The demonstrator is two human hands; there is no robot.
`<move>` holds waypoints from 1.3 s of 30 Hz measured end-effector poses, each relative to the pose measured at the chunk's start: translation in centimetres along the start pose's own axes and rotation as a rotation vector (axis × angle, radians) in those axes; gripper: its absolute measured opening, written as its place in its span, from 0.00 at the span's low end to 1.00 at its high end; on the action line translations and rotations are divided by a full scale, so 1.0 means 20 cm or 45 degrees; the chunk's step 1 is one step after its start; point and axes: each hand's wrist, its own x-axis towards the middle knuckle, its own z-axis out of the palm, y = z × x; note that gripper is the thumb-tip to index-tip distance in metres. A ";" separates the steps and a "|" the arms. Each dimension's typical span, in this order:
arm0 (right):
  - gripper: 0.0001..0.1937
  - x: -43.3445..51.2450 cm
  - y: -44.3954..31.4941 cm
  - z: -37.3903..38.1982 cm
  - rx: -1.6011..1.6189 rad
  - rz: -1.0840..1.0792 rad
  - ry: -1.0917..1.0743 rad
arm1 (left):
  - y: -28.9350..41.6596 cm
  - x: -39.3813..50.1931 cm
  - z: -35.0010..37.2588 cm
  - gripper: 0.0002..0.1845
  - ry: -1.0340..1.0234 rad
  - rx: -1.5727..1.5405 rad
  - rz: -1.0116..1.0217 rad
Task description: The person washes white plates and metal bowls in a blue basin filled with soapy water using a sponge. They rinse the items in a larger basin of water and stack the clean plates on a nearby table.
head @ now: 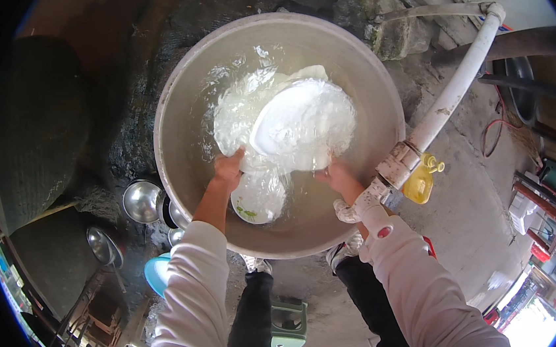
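Note:
A large round tub point(270, 21) holds cloudy, rippling water. White plates point(303, 121) lie under and at the surface in the middle, overlapping; the water blurs their outlines. My left hand point(229, 169) grips the near left edge of the white plates, thumb on top. At their near right edge is my right hand point(341, 175), its fingers partly under water and closed on the rim. Between my hands, closer to me, a white dish with a green leaf pattern point(259, 200) sits tilted in the water.
A white plastic pipe with a tap point(443, 109) reaches over the tub's right rim, above my right forearm. Beside it stands a yellow bottle point(419, 183). Metal bowls point(142, 201) and a blue basin point(158, 275) are at left. A green stool point(289, 326) stands behind my feet.

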 end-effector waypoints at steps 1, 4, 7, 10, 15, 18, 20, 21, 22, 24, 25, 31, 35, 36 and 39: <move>0.28 -0.03 0.00 -0.01 0.070 0.026 -0.054 | 0.01 -0.03 -0.02 0.20 -0.048 -0.120 0.015; 0.28 -0.13 0.02 -0.05 0.210 -0.036 -0.274 | 0.04 -0.18 -0.05 0.21 -0.130 -0.281 0.087; 0.26 -0.30 0.02 -0.10 0.360 -0.076 -0.226 | 0.09 -0.41 -0.10 0.20 -0.056 -0.198 0.065; 0.25 -0.53 -0.01 -0.16 0.436 -0.346 -0.183 | 0.15 -0.68 -0.18 0.20 -0.025 -0.026 0.046; 0.19 -1.05 -0.04 -0.25 0.349 -0.324 0.067 | 0.17 -1.08 -0.24 0.22 0.064 0.335 0.338; 0.20 -1.33 -0.02 -0.34 0.447 -0.238 0.071 | 0.15 -1.26 -0.29 0.26 0.020 0.392 0.473; 0.21 -1.48 0.03 -0.42 0.418 -0.197 0.034 | 0.13 -1.37 -0.33 0.27 0.051 0.457 0.473; 0.21 -1.54 0.06 -0.46 0.444 -0.190 0.022 | 0.12 -1.42 -0.35 0.30 0.013 0.373 0.447; 0.21 -1.59 0.11 -0.49 0.463 -0.161 0.018 | 0.10 -1.48 -0.38 0.30 0.009 0.356 0.448; 0.21 -1.69 0.20 -0.55 0.475 -0.127 -0.032 | 0.05 -1.58 -0.44 0.31 -0.024 0.272 0.533; 0.21 -1.73 0.25 -0.58 0.483 -0.112 -0.076 | 0.03 -1.63 -0.47 0.31 -0.029 0.230 0.434; 0.25 -1.87 0.52 -0.64 0.355 -0.065 -0.395 | -0.20 -1.76 -0.71 0.23 -0.134 -0.203 0.156; 0.26 -1.78 0.60 -0.56 0.225 -0.032 -0.618 | -0.38 -1.71 -0.85 0.26 -0.156 -0.370 -0.013; 0.26 -1.74 0.61 -0.53 0.163 -0.014 -0.661 | -0.42 -1.70 -0.89 0.27 -0.161 -0.396 0.014; 0.26 -1.63 0.63 -0.45 0.038 0.013 -0.810 | -0.55 -1.63 -0.99 0.31 -0.053 -0.453 -0.064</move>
